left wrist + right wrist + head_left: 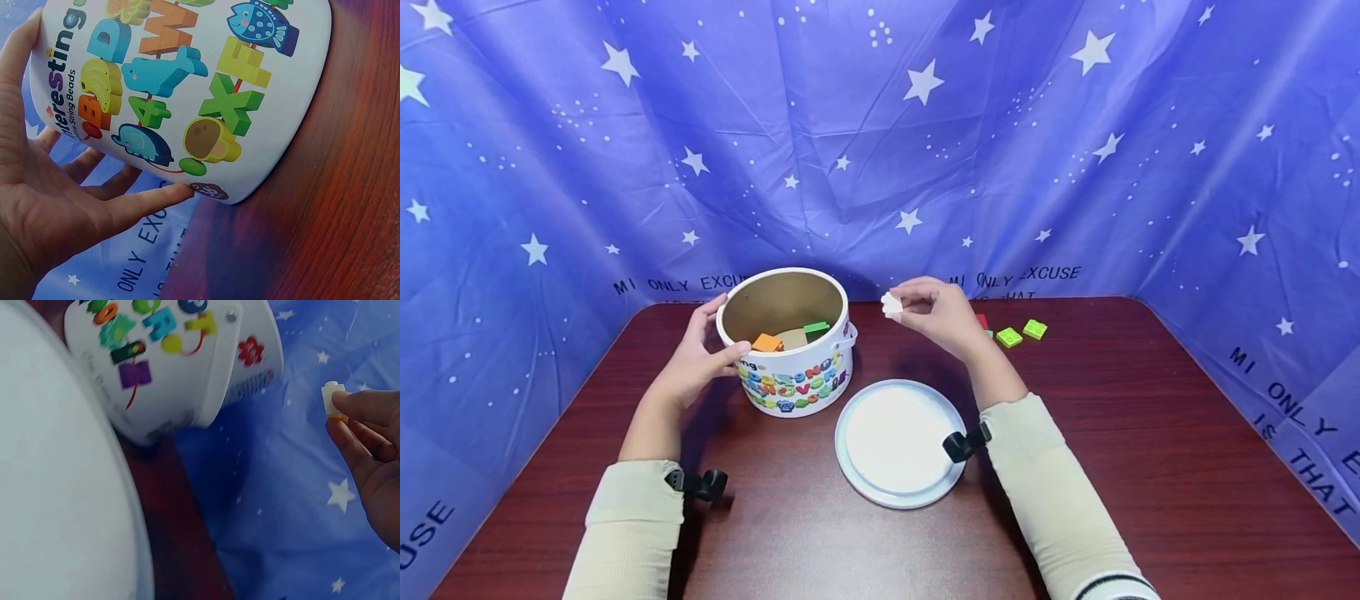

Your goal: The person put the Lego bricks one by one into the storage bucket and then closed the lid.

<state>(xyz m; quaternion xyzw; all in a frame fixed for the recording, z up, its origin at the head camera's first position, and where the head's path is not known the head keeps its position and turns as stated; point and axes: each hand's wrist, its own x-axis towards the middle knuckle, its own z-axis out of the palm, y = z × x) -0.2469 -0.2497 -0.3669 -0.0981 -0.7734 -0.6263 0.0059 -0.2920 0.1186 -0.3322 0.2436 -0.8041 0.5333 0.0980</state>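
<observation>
My left hand holds the left side of a white bucket printed with colourful letters and animals, its thumb near the front rim. Inside the bucket lie an orange brick and a green brick; the near wall hides part of its floor. To the right of the bucket and above the table, my right hand pinches a small white toy brick between thumb and fingers. In the right wrist view, one stud shows on top of that brick and a yellowish patch at its lower end.
A round white lid lies on the brown table, in front and right of the bucket. Lime bricks and a partly hidden red brick sit beyond the right forearm. A blue star-patterned curtain hangs behind the table.
</observation>
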